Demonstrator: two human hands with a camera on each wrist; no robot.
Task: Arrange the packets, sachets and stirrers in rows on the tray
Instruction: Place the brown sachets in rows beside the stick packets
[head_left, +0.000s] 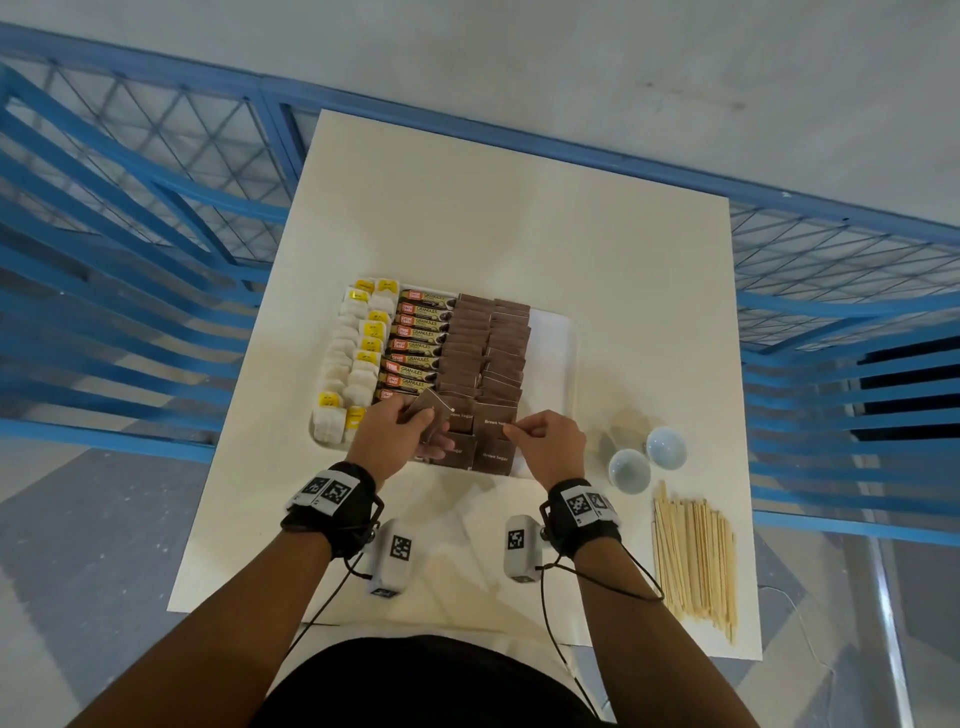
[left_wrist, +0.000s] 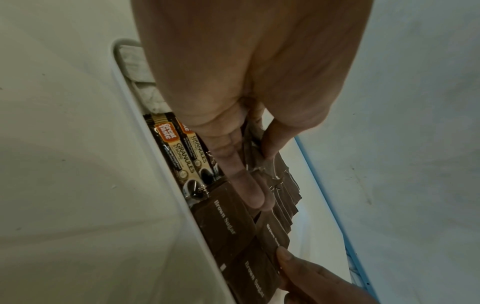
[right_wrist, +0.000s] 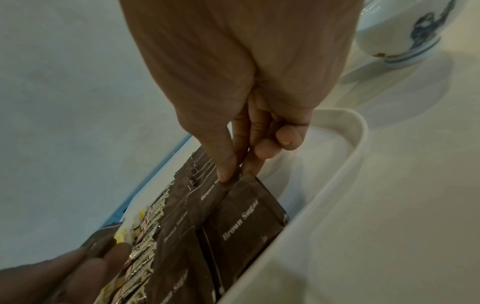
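On the tray (head_left: 563, 332), four rows filled; left hand (head_left: 397, 434) clutches spare sugar packets (head_left: 423, 410), right hand (head_left: 550, 441) pinches one; stirrers (head_left: 696, 558) wait at four o'clock.

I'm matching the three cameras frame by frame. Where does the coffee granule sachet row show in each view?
Head: coffee sachets in the tray's middle-left, between the tea bags and the brown sugar packets.
Left wrist: left of centre, against the tray rim.
Right wrist: lower left, partly hidden.
Shared landmark: the "Brown Sugar" lettering beside them.
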